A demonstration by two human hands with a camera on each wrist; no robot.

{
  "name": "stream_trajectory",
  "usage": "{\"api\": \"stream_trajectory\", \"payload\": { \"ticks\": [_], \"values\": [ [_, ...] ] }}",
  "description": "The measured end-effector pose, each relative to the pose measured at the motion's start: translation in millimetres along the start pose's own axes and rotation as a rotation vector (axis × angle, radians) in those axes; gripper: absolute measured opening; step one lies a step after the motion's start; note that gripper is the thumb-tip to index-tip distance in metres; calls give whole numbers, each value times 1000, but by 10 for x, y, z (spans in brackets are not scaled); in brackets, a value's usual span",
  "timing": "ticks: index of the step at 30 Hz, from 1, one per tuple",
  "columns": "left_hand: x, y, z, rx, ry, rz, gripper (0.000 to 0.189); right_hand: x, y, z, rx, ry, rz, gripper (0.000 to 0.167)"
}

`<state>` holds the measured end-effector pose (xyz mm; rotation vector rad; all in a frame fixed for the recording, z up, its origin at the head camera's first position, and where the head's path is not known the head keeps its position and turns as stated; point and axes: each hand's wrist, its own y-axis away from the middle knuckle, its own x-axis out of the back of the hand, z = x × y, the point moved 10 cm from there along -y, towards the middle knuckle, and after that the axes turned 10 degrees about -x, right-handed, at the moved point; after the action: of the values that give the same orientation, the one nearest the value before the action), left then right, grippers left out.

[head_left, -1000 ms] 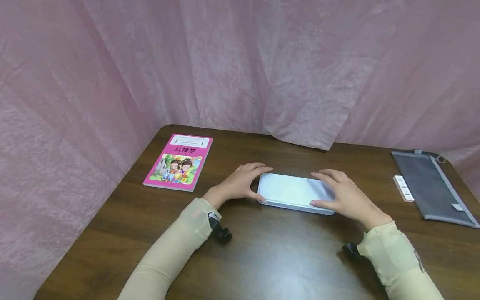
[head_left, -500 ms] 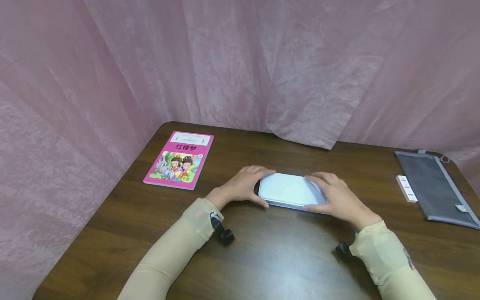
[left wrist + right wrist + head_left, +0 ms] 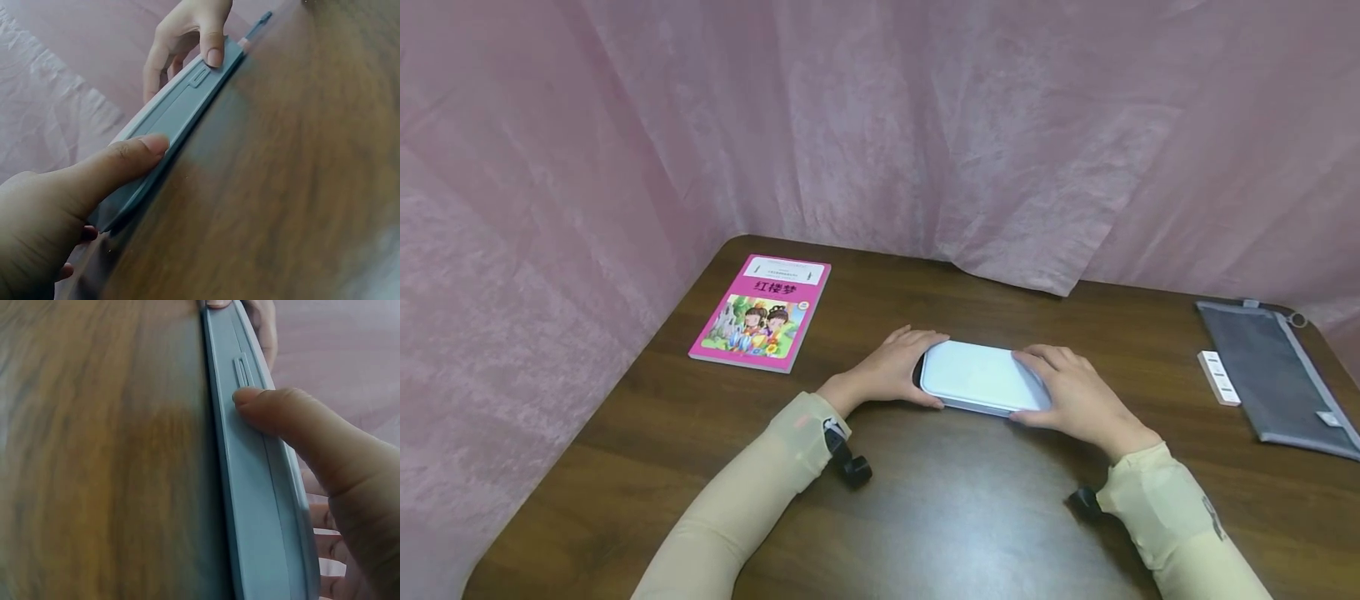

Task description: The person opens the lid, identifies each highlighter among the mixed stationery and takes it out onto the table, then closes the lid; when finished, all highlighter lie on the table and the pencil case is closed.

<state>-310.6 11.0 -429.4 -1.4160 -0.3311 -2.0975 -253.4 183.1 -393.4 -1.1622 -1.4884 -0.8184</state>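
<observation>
A flat light-blue case [image 3: 981, 377] with rounded corners lies lengthwise on the table between both hands. My left hand [image 3: 895, 365] grips its left end, thumb on the near side and fingers on the far side. At the other end my right hand [image 3: 1071, 396] holds it the same way, covering the right corners. In the left wrist view, a small raised catch [image 3: 199, 76] shows on the case's near side. From the right wrist view, the right thumb [image 3: 250, 403] presses right beside that catch. Whether the case touches the table is hard to tell.
A pink picture-cover book [image 3: 762, 315] lies at the back left. On the right are a small white bar [image 3: 1218, 378] with dark marks and a grey zip pouch [image 3: 1277, 367]. Pink curtain [image 3: 880, 125] hangs behind the brown table [image 3: 970, 500].
The right hand has slid left and closed around the case's right end. The left hand has tightened on the left end. The whole view has shifted slightly.
</observation>
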Motion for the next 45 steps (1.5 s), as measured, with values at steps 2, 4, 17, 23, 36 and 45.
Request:
{"api": "stream_trajectory", "payload": {
  "ticks": [2, 4, 17, 23, 36, 45],
  "values": [
    [-8, -6, -7, 3, 14, 4, 100, -1, 1, 5, 0, 2, 4, 84],
    [-19, -10, -18, 7, 20, 6, 100, 1, -1, 10, 1, 0, 17, 83],
    [-13, -20, -8, -1, 30, 30, 101, 31, -20, 33, 18, -13, 85, 82],
    [1, -26, 16, -12, 28, 28, 100, 38, -21, 40, 19, -8, 93, 82],
    [10, 12, 27, -16, 40, 44, 99, 73, -1, -23, 76, 10, 135, 80],
    [-3, 9, 3, 1, 23, 27, 100, 106, -21, -46, 111, -9, 136, 80]
  ]
}}
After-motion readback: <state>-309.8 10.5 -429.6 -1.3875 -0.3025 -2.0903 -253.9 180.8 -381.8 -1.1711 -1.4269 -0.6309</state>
